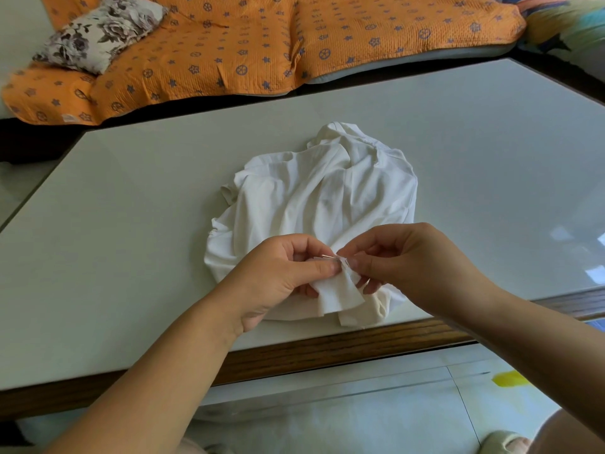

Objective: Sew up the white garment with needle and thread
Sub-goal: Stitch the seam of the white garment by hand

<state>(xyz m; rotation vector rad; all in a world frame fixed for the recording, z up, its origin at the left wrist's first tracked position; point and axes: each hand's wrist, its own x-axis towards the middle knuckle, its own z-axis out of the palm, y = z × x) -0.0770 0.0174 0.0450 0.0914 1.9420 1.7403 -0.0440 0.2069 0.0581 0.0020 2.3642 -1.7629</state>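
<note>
Garment (327, 198) lies on table (131, 198); sofa (262, 44) behind.

A pale grey glossy tabletop (131, 208) with a wooden front edge fills mid-frame. Its one obstacle is a crumpled white cloth garment (327, 198) heaped at centre, where the left hand (281, 273) and right hand (412, 260) meet, pinching its lower edge. Wide bare surface lies left, right and above the heap. Across the top, an orange quilted cover (262, 44) and, upper left, a floral cushion (101, 31) bound the far side.
</note>
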